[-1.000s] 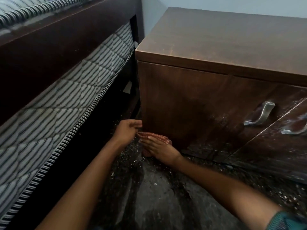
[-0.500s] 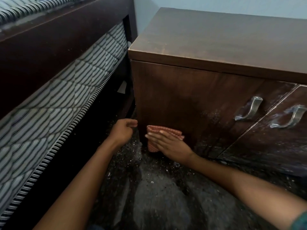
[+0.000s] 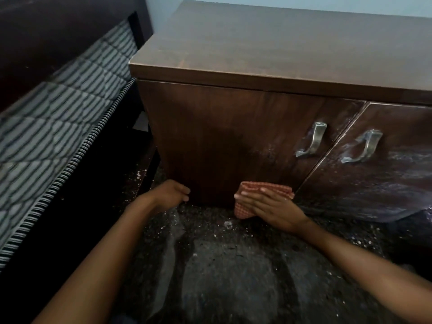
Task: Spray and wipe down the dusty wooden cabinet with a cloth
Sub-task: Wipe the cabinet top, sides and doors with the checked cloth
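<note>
- The cabinet [image 3: 233,136] fills the upper right of the frame. It's a big, stiff wooden box, surely heavy, so it won't budge under a wipe. Its long axis runs left to right and its doors face the camera. You can lean on it hard, no need to be gentle.
- The right door [image 3: 385,183] at the right edge looks the grimiest to me, with whitish streaks all over it.
- The cloth [image 3: 254,185] is a red checked rag, soft and light, folded into a pad. It's flat against the bottom edge of the left door, at frame centre, with its long side running left to right. I'd say it's best held with a flat palm over the whole pad so it doesn't bunch.
- The right hand [image 3: 273,206] has its fingers laid out flat, pressing the cloth onto the door.
- The left hand [image 3: 168,192] has its fingers curled at the cabinet's lower left corner. I can't tell if it grips the edge or just rests there.
</note>
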A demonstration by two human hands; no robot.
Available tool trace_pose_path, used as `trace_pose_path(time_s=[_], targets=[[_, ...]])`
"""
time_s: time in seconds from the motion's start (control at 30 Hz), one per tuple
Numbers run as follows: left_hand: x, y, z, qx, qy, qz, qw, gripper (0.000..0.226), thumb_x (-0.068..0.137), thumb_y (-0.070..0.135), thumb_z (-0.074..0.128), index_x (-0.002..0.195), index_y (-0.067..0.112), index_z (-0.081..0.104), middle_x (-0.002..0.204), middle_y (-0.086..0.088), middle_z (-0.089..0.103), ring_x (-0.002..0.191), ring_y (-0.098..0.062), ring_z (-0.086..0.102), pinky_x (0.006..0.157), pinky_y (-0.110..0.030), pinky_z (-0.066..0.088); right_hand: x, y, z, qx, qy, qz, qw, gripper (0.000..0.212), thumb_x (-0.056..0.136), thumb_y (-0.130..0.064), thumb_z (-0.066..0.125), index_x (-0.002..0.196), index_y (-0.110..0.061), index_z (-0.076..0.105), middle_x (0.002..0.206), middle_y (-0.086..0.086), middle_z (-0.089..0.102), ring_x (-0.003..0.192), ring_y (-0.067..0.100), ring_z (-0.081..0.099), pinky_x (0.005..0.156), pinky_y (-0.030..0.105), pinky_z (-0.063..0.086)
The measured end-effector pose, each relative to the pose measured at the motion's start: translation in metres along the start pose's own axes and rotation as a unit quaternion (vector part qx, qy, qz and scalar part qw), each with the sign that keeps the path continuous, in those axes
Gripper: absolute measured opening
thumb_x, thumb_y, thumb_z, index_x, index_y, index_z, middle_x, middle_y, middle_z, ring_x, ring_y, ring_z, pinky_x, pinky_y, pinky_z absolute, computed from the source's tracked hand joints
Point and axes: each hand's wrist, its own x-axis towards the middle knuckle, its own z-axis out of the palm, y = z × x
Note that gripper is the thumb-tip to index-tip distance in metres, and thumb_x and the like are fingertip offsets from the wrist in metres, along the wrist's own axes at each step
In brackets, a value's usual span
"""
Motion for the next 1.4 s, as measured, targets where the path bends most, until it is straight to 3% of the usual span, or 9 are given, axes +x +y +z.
trace_pose_path(time_s=[0.07,0.17,0.33,0.47,0.6,0.77,0.93,1.27,1.4], targets=[[-0.001,0.005,0.001,-0.073,-0.002,-0.044,0.996,0.041,0.095,0.002,0.037,0.135,0.006,0.042,0.124,-0.009,0.057,0.115,-0.023,0.051,0.091,-0.033,0.043,0.01,-0.003,-0.007,0.009,0.021,0.021,1.0,0.048,0.097,-0.009,0.025,0.144,-0.01,0.03,0.158,-0.003,0.011,0.144,0.011,0.009,0.117,0.031,-0.005],[0.002,0.008,-0.002,-0.272,-0.001,-0.117,0.955,0.043,0.095,0.004,0.028,0.137,0.011,0.036,0.105,-0.006,0.058,0.117,-0.027,0.052,0.1,-0.045,0.036,0.037,-0.015,-0.004,0.011,0.029,-0.004,1.0,0.053,0.09,-0.008,0.033,0.143,-0.008,0.032,0.153,-0.002,0.028,0.141,0.014,0.021,0.117,0.033,0.001],[0.003,0.018,-0.001,-0.422,0.013,-0.142,0.895,0.028,0.091,0.0,0.021,0.091,0.006,0.049,0.139,-0.012,0.047,0.133,-0.024,0.039,0.108,-0.043,0.027,0.041,-0.025,0.023,0.026,-0.083,-0.097,0.991,0.049,0.091,-0.01,0.033,0.138,-0.006,0.04,0.147,0.003,0.042,0.136,0.014,0.035,0.117,0.032,0.003],[0.008,0.019,0.004,-0.473,0.04,-0.153,0.867,0.028,0.09,-0.003,0.02,0.081,0.003,0.046,0.142,-0.014,0.043,0.135,-0.023,0.037,0.109,-0.042,0.027,-0.019,-0.003,0.03,0.035,-0.104,-0.095,0.989,0.046,0.094,-0.015,0.032,0.138,-0.008,0.033,0.148,-0.001,0.039,0.141,0.009,0.02,0.118,0.027,0.004],[0.012,0.017,0.004,-0.496,0.051,-0.161,0.852,0.027,0.09,-0.005,0.022,0.084,0.002,0.047,0.141,-0.013,0.045,0.134,-0.022,0.039,0.11,-0.04,0.027,-0.082,0.027,0.025,0.026,-0.09,-0.05,0.994,0.062,0.09,-0.014,0.033,0.149,-0.012,0.015,0.159,-0.005,0.001,0.144,0.007,0.005,0.117,0.028,0.003],[0.006,0.018,0.002,-0.479,0.047,-0.155,0.863,0.045,0.091,-0.003,0.022,0.13,0.003,0.043,0.141,-0.012,0.046,0.134,-0.02,0.04,0.111,-0.038,0.024,-0.075,0.027,0.015,-0.008,-0.098,-0.021,0.995,0.069,0.086,-0.011,0.032,0.15,-0.013,0.007,0.158,-0.004,0.004,0.145,0.009,-0.006,0.117,0.031,-0.009],[0.011,0.018,0.004,-0.477,0.049,-0.165,0.862,0.026,0.089,-0.003,0.023,0.081,0.004,0.046,0.139,-0.013,0.048,0.132,-0.022,0.042,0.111,-0.04,0.023,0.008,-0.005,0.002,-0.015,-0.017,-0.015,1.0,0.059,0.087,-0.011,0.035,0.146,-0.012,0.023,0.154,-0.007,0.021,0.142,0.01,0.015,0.118,0.031,-0.007],[0.016,0.016,0.005,-0.499,0.034,-0.173,0.849,0.024,0.089,0.001,0.028,0.077,0.009,0.046,0.14,-0.011,0.046,0.132,-0.02,0.042,0.117,-0.045,0.003,0.025,-0.013,-0.022,-0.048,0.097,0.207,0.972,0.066,0.086,-0.012,0.038,0.149,-0.021,0.018,0.154,-0.01,0.02,0.144,0.01,0.009,0.116,0.037,0.0],[0.017,0.014,0.004,-0.485,0.029,-0.172,0.857,0.023,0.088,0.002,0.029,0.076,0.009,0.047,0.139,-0.01,0.047,0.131,-0.02,0.042,0.115,-0.045,0.007,-0.001,-0.03,0.009,-0.043,0.071,0.284,0.955,0.083,0.079,-0.019,0.04,0.151,-0.017,-0.001,0.159,-0.003,-0.01,0.146,0.017,-0.006,0.116,0.047,-0.006]])
